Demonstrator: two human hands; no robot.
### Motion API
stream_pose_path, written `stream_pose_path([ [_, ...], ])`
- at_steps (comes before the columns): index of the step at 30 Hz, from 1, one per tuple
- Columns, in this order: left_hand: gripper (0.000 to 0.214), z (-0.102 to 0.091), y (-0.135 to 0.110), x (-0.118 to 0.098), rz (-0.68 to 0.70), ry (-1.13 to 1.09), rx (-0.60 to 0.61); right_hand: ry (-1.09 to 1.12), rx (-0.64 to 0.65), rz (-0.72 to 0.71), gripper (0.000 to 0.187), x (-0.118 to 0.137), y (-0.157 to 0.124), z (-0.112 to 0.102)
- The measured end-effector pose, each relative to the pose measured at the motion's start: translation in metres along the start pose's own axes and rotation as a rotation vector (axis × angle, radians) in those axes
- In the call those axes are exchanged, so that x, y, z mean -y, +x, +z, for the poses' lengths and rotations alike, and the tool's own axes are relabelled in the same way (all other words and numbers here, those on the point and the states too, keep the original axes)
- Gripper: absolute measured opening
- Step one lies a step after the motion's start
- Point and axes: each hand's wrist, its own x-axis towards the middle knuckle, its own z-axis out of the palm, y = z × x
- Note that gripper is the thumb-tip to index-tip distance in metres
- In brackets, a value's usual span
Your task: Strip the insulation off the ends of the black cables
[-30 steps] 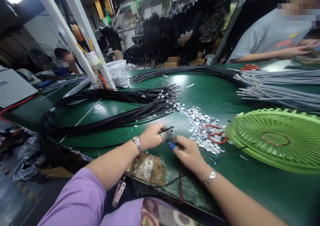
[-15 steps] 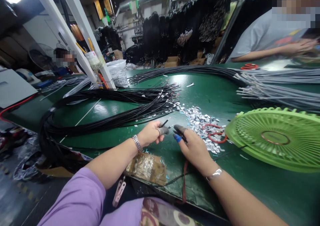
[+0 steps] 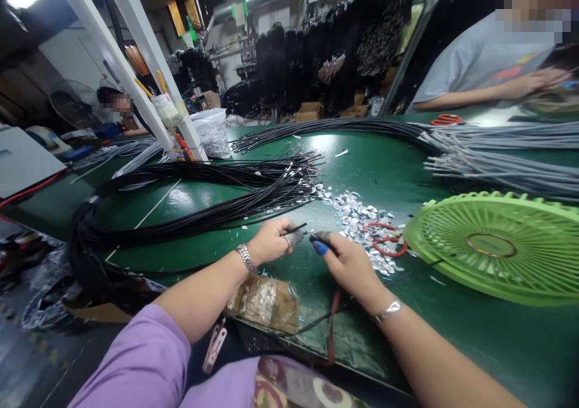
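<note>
My left hand (image 3: 278,237) is closed around a black cable (image 3: 298,228), whose end pokes out past the thumb and forefinger. Grey coverings show on the fingertips. Just right of it, my right hand (image 3: 341,252) is closed on a slim dark tool (image 3: 324,239) resembling tweezers, mostly hidden by the fingers. A blue wrap (image 3: 320,248) covers one fingertip. A small gap separates the two hands. Beyond them, a bundle of black cables (image 3: 203,215) curves across the green table (image 3: 380,167), frayed ends pointing right. Silvery scraps (image 3: 353,212) lie beside the right hand.
Red-handled scissors (image 3: 384,239) rest among the scraps. A green fan (image 3: 493,245) stands at the right, with grey cables (image 3: 497,161) behind. Brown taped cardboard (image 3: 265,302) sits at the near edge. White posts (image 3: 136,64) rise at left. A co-worker (image 3: 488,64) sits across the table.
The right fingers have closed in, so the tool's prongs show less. The left hand has turned slightly, and more of the cable end shows. The view shifted a little.
</note>
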Motion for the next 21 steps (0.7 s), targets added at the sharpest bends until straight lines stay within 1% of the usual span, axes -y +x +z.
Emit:
stream_pose_path([
  [2, 0.02, -0.0023, 0.001, 0.0033, 0.059, 0.011, -0.012, 0.181, 0.022, 0.08, 0.022, 0.0004, 0.0023, -0.0018],
  [4, 0.019, -0.005, 0.0008, 0.0049, 0.157, 0.054, -0.017, 0.35, 0.036, 0.152, 0.024, 0.0001, 0.0038, -0.0029],
  [6, 0.021, -0.0073, 0.0, 0.0046, 0.21, 0.072, 0.015, 0.457, 0.041, 0.179, 0.027, 0.0, 0.0041, -0.0034],
  [8, 0.028, -0.0086, -0.0005, 0.0035, 0.156, 0.01, 0.105, 0.502, 0.03, 0.151, 0.03, 0.0011, 0.0031, -0.0034],
  [11, 0.041, -0.0087, 0.0006, 0.0027, 0.019, -0.126, 0.259, 0.524, 0.039, 0.115, 0.043, 0.0045, 0.0008, -0.0022],
  [13, 0.046, -0.0082, 0.0019, 0.0032, -0.015, -0.158, 0.308, 0.534, 0.063, 0.122, 0.043, 0.0065, -0.0002, -0.0008],
  [16, 0.045, -0.007, 0.0032, 0.0049, -0.029, -0.146, 0.344, 0.567, 0.052, 0.142, 0.032, 0.0077, -0.0001, 0.0021],
  [18, 0.041, -0.0057, 0.0039, 0.0067, -0.023, -0.117, 0.343, 0.597, 0.037, 0.188, 0.03, 0.0074, 0.0004, 0.004],
  [20, 0.035, -0.0043, 0.0047, 0.0086, 0.003, -0.08, 0.308, 0.622, 0.022, 0.255, 0.03, 0.0068, 0.0005, 0.0055],
  [21, 0.031, -0.0037, 0.0049, 0.0093, 0.033, -0.056, 0.269, 0.635, 0.015, 0.289, 0.03, 0.0065, 0.0003, 0.0062],
])
